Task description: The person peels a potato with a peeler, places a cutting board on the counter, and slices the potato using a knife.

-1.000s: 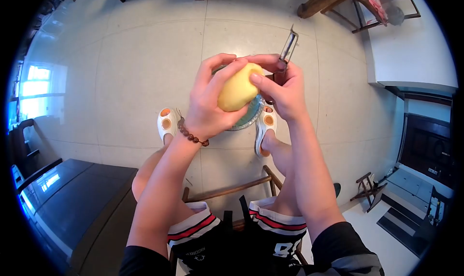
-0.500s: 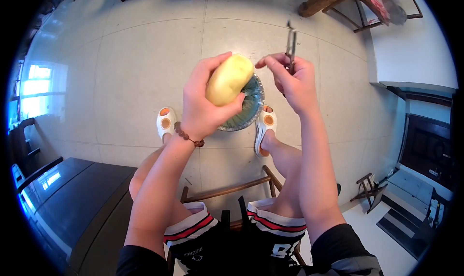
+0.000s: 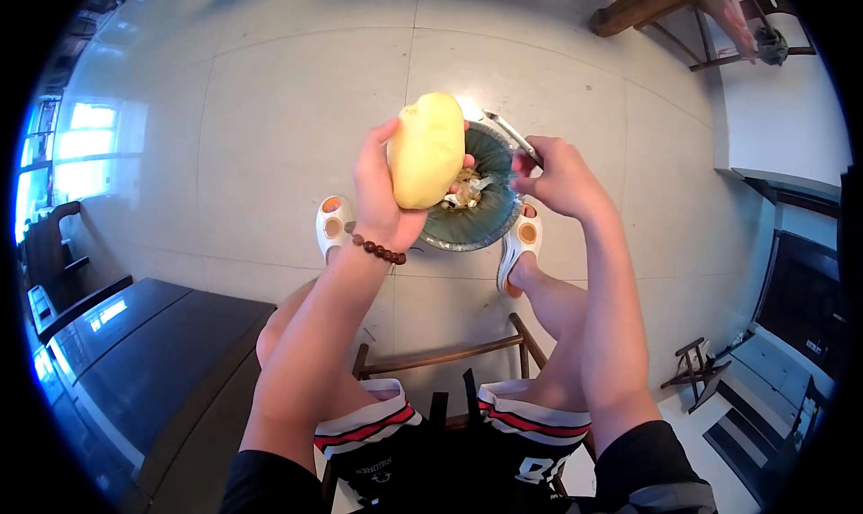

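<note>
My left hand (image 3: 381,190) is wrapped around a large peeled potato (image 3: 428,154), pale yellow and smooth, with its upper end tipped away from me. To its right, my right hand (image 3: 566,181) grips a metal peeler (image 3: 511,134) whose head points up and left, apart from the potato. Below both hands stands a round bin (image 3: 472,232) with a greenish liner. Peel scraps and some white bits (image 3: 469,188) lie inside it. The potato and left fingers hide part of the bin's left side.
White shoes (image 3: 333,219) stand either side of the bin on the tiled floor (image 3: 297,109). A dark cabinet-like surface (image 3: 135,361) is at the left. Wooden furniture legs (image 3: 643,6) are at the upper right, and a small wooden stool (image 3: 692,370) at the right.
The potato has been turned more upright in my left hand. My right hand has lowered, and the peeler has swung from pointing up to pointing left. More of the bin's contents shows.
</note>
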Motion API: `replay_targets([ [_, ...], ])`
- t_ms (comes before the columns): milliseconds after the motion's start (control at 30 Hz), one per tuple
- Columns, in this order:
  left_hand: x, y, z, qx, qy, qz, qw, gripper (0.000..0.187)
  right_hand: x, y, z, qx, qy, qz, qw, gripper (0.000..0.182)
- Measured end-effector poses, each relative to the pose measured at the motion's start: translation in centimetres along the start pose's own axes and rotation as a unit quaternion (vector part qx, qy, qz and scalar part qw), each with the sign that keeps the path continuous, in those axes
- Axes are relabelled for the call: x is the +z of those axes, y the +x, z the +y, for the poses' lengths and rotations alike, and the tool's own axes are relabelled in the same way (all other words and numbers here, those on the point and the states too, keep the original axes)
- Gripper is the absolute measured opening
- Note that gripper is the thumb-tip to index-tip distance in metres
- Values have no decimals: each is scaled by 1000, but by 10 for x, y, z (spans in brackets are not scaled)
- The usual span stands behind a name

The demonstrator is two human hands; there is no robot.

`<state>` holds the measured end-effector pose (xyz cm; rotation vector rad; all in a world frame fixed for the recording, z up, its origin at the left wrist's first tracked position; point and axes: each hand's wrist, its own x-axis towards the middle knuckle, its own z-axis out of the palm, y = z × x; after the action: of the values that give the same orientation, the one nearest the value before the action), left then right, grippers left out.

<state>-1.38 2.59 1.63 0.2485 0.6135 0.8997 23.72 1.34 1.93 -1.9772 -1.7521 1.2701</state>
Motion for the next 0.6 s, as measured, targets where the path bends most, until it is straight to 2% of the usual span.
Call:
replay_targets([
  [33, -1, 2, 0, 0, 0, 2, 1000, 62, -4, 2, -6, 60, 13, -38, 997, 22],
  [100, 0, 6, 0, -16, -43, -26, 999, 60, -2, 6, -2, 29, -3, -33, 999, 22],
  [167, 5, 9, 0, -15, -38, -8, 999, 58, 0, 9, -1, -1, -18, -30, 999, 22],
  [267, 13, 10, 0, -27, -39, 15, 999, 56, -6, 10, -19, 17, 24, -36, 999, 22],
  [333, 18, 11, 0, -40, -47, 23, 998, 55, -5, 14, -22, -80, 175, 62, 979, 26],
  [367, 21, 11, -1, -43, -47, 35, 997, 55, -3, 17, -21, -94, 237, 83, 963, 30],
  [500, 20, 14, -6, -38, -23, 32, 998, 53, 2, 9, -43, -105, 316, 92, 938, 39],
  [533, 20, 15, -8, -40, -23, 33, 998, 53, 4, 6, -45, -105, 334, 69, 934, 45],
  [600, 22, 17, -13, 23, 13, 45, 999, 47, 6, 4, -49, -104, 351, 45, 930, 52],
])
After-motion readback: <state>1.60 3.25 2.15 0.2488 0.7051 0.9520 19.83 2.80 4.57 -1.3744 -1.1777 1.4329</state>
